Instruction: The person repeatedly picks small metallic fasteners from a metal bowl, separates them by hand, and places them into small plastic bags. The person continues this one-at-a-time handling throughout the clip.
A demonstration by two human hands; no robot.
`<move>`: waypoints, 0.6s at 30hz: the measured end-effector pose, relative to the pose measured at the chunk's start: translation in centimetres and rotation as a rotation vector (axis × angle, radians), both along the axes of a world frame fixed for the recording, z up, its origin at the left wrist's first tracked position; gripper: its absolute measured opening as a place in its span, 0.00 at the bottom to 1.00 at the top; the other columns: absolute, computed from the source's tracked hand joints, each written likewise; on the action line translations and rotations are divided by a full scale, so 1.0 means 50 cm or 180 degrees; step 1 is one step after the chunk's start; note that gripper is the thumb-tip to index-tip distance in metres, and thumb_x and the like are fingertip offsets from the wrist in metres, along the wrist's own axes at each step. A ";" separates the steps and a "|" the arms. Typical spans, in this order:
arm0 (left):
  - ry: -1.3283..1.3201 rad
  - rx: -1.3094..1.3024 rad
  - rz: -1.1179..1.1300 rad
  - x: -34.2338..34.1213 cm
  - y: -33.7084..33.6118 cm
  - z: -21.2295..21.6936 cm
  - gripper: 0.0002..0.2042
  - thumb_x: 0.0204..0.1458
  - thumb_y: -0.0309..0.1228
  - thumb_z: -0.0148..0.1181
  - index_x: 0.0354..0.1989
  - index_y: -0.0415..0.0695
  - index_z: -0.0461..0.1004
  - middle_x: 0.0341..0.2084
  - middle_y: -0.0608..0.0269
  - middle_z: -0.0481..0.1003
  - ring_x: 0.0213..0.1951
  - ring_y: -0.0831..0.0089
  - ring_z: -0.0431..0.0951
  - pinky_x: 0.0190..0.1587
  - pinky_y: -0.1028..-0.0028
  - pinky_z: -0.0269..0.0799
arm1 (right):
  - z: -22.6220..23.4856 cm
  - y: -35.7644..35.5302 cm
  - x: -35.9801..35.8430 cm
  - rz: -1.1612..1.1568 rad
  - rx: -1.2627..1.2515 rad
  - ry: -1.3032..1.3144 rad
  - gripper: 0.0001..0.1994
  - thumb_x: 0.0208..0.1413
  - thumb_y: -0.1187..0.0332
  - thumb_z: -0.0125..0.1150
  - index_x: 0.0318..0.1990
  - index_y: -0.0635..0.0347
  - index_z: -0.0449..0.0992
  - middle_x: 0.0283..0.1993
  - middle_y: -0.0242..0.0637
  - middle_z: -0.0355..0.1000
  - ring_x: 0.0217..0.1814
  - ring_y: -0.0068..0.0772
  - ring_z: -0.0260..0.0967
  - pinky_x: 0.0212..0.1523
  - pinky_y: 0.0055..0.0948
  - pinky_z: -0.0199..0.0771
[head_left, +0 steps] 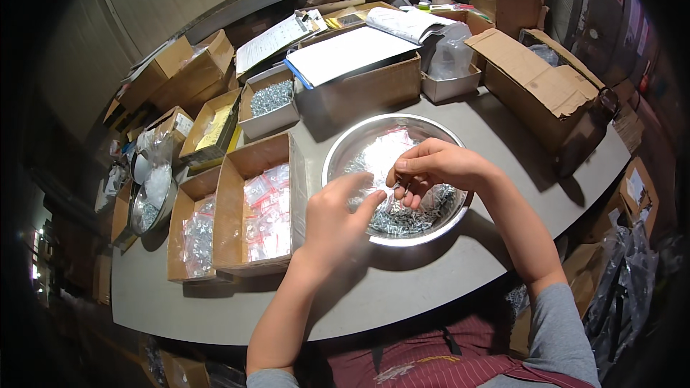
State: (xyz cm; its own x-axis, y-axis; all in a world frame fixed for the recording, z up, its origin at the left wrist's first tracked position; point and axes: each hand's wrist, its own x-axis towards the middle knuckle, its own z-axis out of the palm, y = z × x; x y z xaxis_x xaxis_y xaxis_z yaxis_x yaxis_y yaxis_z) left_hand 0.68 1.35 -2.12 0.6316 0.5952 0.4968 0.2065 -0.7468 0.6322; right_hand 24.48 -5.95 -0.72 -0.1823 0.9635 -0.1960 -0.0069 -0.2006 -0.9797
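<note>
A shiny metal bowl (338, 154) holding many small silver screws (402, 221) sits on the grey table in front of me. My right hand (431, 165) hovers over the bowl, fingertips pinched on what looks like a few small screws. My left hand (338, 215) is at the bowl's left rim, blurred, fingers curled toward the right hand; whether it holds a small clear bag is unclear.
Left of the bowl, a cardboard box (241, 205) holds small filled clear bags; another box (188, 233) beside it holds bagged screws. A white box of screws (271, 98), papers on cartons (352, 54), a large open carton (546, 79) and a second bowl (154, 197) surround the table (424, 280).
</note>
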 end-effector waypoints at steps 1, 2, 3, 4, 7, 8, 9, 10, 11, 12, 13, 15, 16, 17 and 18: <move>0.0015 -0.0067 0.0009 -0.001 -0.001 0.002 0.15 0.54 0.35 0.70 0.45 0.38 0.82 0.40 0.46 0.83 0.38 0.54 0.85 0.41 0.63 0.80 | 0.003 -0.001 -0.002 -0.0016 -0.0042 0.0029 0.18 0.72 0.60 0.53 0.48 0.72 0.78 0.36 0.44 0.80 0.34 0.31 0.80 0.36 0.30 0.84; 0.0029 -0.0135 0.0017 -0.001 -0.003 0.006 0.15 0.54 0.35 0.70 0.45 0.38 0.82 0.40 0.46 0.83 0.37 0.55 0.85 0.40 0.63 0.80 | 0.007 -0.002 -0.004 -0.0014 -0.0072 0.0029 0.19 0.72 0.60 0.53 0.48 0.72 0.78 0.37 0.45 0.80 0.34 0.31 0.80 0.37 0.30 0.84; 0.0044 -0.0199 0.0024 -0.002 -0.003 0.009 0.15 0.54 0.35 0.70 0.45 0.38 0.82 0.40 0.46 0.83 0.35 0.55 0.85 0.39 0.64 0.80 | 0.012 -0.004 -0.006 -0.0012 -0.0097 0.0030 0.19 0.72 0.59 0.53 0.48 0.73 0.78 0.37 0.46 0.80 0.35 0.32 0.81 0.38 0.30 0.85; 0.0033 -0.0167 0.0011 -0.002 -0.002 0.008 0.15 0.54 0.35 0.70 0.45 0.38 0.82 0.40 0.46 0.83 0.34 0.56 0.85 0.38 0.64 0.80 | 0.015 -0.004 -0.007 -0.0011 -0.0124 0.0030 0.20 0.72 0.59 0.54 0.48 0.73 0.79 0.38 0.46 0.81 0.35 0.32 0.81 0.38 0.30 0.85; 0.0033 -0.0118 -0.0016 -0.002 0.001 0.006 0.15 0.54 0.36 0.70 0.45 0.38 0.82 0.40 0.46 0.83 0.33 0.56 0.85 0.37 0.64 0.80 | 0.006 -0.002 0.000 0.0184 0.0139 -0.0221 0.20 0.71 0.59 0.55 0.49 0.75 0.79 0.39 0.48 0.81 0.35 0.34 0.82 0.40 0.31 0.86; 0.0053 -0.0138 -0.0014 -0.002 0.000 0.008 0.15 0.54 0.36 0.70 0.45 0.38 0.82 0.40 0.46 0.83 0.34 0.56 0.85 0.38 0.64 0.80 | 0.008 -0.003 0.000 0.0217 0.0154 -0.0237 0.20 0.71 0.60 0.56 0.49 0.75 0.79 0.39 0.47 0.81 0.35 0.34 0.82 0.40 0.31 0.85; 0.0076 -0.0158 -0.0011 -0.002 -0.001 0.009 0.15 0.54 0.36 0.70 0.45 0.38 0.82 0.40 0.46 0.83 0.35 0.55 0.85 0.38 0.64 0.80 | 0.009 -0.004 -0.001 0.0252 0.0169 -0.0250 0.20 0.71 0.60 0.56 0.49 0.75 0.79 0.39 0.47 0.81 0.35 0.34 0.82 0.40 0.31 0.85; 0.0076 -0.0089 -0.0009 -0.003 0.001 0.006 0.15 0.54 0.36 0.70 0.45 0.38 0.82 0.40 0.46 0.83 0.36 0.55 0.85 0.38 0.64 0.80 | 0.011 -0.005 -0.002 0.0286 0.0183 -0.0262 0.19 0.70 0.61 0.57 0.49 0.75 0.79 0.39 0.47 0.81 0.35 0.34 0.82 0.40 0.31 0.85; 0.0076 -0.0019 -0.0007 -0.004 0.005 0.002 0.15 0.54 0.36 0.70 0.45 0.37 0.82 0.40 0.46 0.83 0.37 0.55 0.85 0.39 0.64 0.80 | 0.013 -0.006 -0.003 0.0298 0.0183 -0.0266 0.18 0.70 0.62 0.58 0.49 0.74 0.79 0.39 0.46 0.81 0.36 0.33 0.82 0.40 0.30 0.85; 0.0079 0.0048 -0.0010 -0.004 0.007 0.000 0.15 0.54 0.36 0.70 0.45 0.37 0.82 0.40 0.45 0.83 0.38 0.54 0.85 0.39 0.64 0.80 | 0.015 -0.007 -0.004 0.0306 0.0180 -0.0266 0.17 0.69 0.63 0.59 0.49 0.74 0.79 0.39 0.46 0.81 0.36 0.33 0.82 0.40 0.30 0.85; 0.0139 -0.0105 0.0014 -0.004 0.005 0.003 0.16 0.54 0.36 0.70 0.46 0.37 0.82 0.40 0.46 0.83 0.40 0.56 0.85 0.42 0.64 0.79 | 0.016 -0.008 -0.004 0.0313 0.0178 -0.0267 0.16 0.68 0.65 0.60 0.48 0.74 0.79 0.38 0.45 0.81 0.36 0.33 0.82 0.41 0.29 0.85; 0.0261 -0.0407 0.0064 -0.004 -0.001 0.016 0.18 0.52 0.37 0.71 0.47 0.37 0.82 0.39 0.47 0.84 0.43 0.60 0.86 0.48 0.66 0.79 | 0.017 -0.009 -0.003 0.0387 0.0280 -0.0312 0.14 0.67 0.67 0.61 0.49 0.73 0.80 0.38 0.44 0.81 0.36 0.32 0.82 0.41 0.29 0.84; 0.0263 -0.0394 0.0052 -0.004 -0.001 0.016 0.18 0.52 0.37 0.71 0.47 0.37 0.82 0.39 0.48 0.84 0.43 0.60 0.86 0.48 0.66 0.79 | 0.017 -0.009 -0.002 0.0425 0.0333 -0.0335 0.13 0.66 0.68 0.62 0.49 0.72 0.80 0.38 0.43 0.81 0.37 0.31 0.82 0.41 0.28 0.84; 0.0265 -0.0381 0.0041 -0.004 0.000 0.014 0.18 0.52 0.37 0.71 0.47 0.37 0.82 0.39 0.48 0.84 0.44 0.60 0.86 0.48 0.66 0.79 | 0.017 -0.010 -0.002 0.0426 0.0334 -0.0319 0.12 0.65 0.70 0.62 0.48 0.72 0.80 0.38 0.43 0.81 0.36 0.31 0.82 0.41 0.28 0.84; 0.0267 -0.0367 0.0032 -0.004 0.000 0.013 0.18 0.52 0.37 0.71 0.47 0.37 0.82 0.39 0.48 0.84 0.44 0.60 0.86 0.48 0.66 0.79 | 0.016 -0.010 -0.001 0.0429 0.0337 -0.0304 0.11 0.65 0.71 0.62 0.48 0.72 0.80 0.38 0.42 0.81 0.36 0.30 0.82 0.40 0.27 0.84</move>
